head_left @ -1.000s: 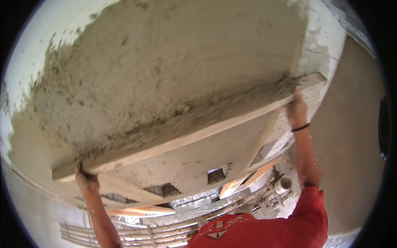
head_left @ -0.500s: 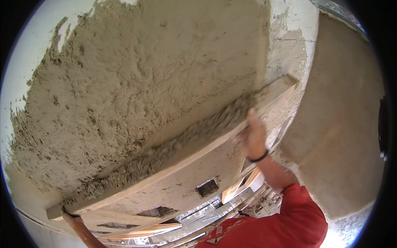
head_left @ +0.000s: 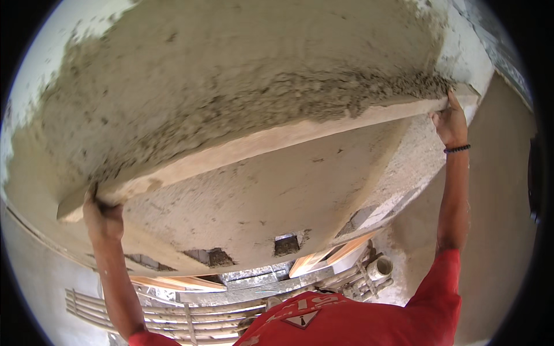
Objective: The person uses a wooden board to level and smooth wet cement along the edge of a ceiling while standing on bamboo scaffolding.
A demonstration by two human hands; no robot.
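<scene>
A long straightedge board (head_left: 248, 147), caked with mortar, lies against the plastered wall (head_left: 231, 40) and rises slightly toward the right. My left hand (head_left: 105, 216) grips it near its left end, the thumb over the top edge. Close to the other end, my right hand (head_left: 451, 120) pinches the board, wearing a dark beaded bracelet (head_left: 457, 149). Loose wet mortar (head_left: 300, 95) is heaped along the board's upper edge. Beneath the board the mortar surface (head_left: 248, 202) looks smoother than above it.
Square holes (head_left: 286, 244) open low in the wall. Below are wooden boards (head_left: 329, 254), a pole rack (head_left: 190, 323) and a whitish bucket (head_left: 380, 268). Another plastered wall (head_left: 490, 190) stands to the right. Bare white wall (head_left: 34, 75) shows at the far left.
The board has moved up the wall and lies closer to level. My right hand, blurred and loose at the board before, now grips it nearer its right end. The left hand has risen with it.
</scene>
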